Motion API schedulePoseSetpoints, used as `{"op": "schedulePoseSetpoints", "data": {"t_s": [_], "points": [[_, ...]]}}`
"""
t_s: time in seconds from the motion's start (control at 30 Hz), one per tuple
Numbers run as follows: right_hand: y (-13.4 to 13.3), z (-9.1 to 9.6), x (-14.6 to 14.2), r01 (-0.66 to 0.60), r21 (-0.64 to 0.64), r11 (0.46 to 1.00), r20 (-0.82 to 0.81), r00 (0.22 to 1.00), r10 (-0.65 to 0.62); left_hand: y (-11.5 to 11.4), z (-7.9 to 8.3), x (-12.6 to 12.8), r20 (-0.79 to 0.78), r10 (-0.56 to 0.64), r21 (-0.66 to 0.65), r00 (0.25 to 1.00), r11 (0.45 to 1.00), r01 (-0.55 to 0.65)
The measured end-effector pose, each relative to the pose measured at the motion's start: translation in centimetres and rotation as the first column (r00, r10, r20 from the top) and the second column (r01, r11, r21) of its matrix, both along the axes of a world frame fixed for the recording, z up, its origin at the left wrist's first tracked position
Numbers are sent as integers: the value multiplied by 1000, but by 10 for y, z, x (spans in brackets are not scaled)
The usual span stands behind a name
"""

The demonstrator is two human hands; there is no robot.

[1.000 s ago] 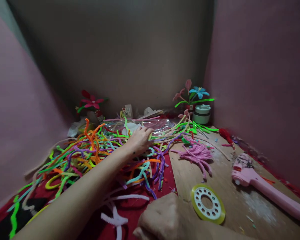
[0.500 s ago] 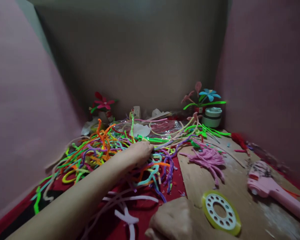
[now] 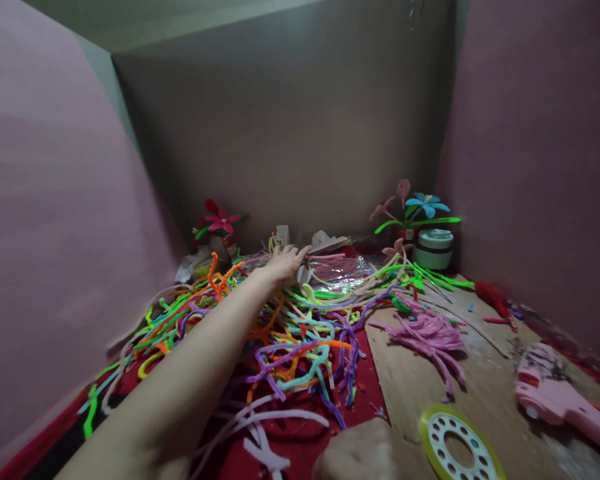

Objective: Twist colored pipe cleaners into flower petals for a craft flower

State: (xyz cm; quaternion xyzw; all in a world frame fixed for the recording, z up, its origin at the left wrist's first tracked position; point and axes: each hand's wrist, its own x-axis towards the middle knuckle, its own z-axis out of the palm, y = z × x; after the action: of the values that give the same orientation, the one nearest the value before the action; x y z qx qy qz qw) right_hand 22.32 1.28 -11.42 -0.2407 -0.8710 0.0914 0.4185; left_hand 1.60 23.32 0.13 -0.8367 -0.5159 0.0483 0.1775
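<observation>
My left hand stretches across to the far side of a tangled heap of coloured pipe cleaners. Its fingers are spread, over the edge of a clear plastic bag; whether they touch it I cannot tell. At the bottom edge, my right hand is curled closed above the red cloth. What it holds, if anything, is hidden. White pipe cleaners lie to its left, and a roll of clear tape is just to its right.
A bundle of pink pipe cleaners lies on the wooden board. The pink glue gun rests at the right. At the back stand pipe-cleaner flowers, a red flower and a pale green jar. Walls enclose three sides.
My left hand has moved from the middle of the heap farther back, and its fingers have spread. My right hand sits lower in view, still closed. The camera view has tilted up slightly.
</observation>
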Motion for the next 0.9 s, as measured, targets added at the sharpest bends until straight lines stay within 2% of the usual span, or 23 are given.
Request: {"op": "schedulePoseSetpoints", "data": {"t_s": [0.17,0.23,0.3,0.43,0.6,0.9], "points": [[33,14,87,22,25,999,-69,997,-20,-14,-1,-11,-45,60,83,997,995,-56],[43,14,116,27,32,999,-96,995,-24,-27,-1,-19,-75,55,70,996,996,-50],[49,11,133,32,40,999,-124,992,-26,-41,-3,-28,-118,24,22,993,1000,-21],[52,-3,140,35,66,997,-173,985,-24,-63,-12,-41,-186,-39,-56,982,998,29],[54,-15,148,30,97,995,-201,979,-10,-75,-21,-45,-212,-50,-104,976,994,28],[57,-16,155,14,138,990,-236,971,19,-84,-24,-41,-166,7,-137,986,990,-30]]}}
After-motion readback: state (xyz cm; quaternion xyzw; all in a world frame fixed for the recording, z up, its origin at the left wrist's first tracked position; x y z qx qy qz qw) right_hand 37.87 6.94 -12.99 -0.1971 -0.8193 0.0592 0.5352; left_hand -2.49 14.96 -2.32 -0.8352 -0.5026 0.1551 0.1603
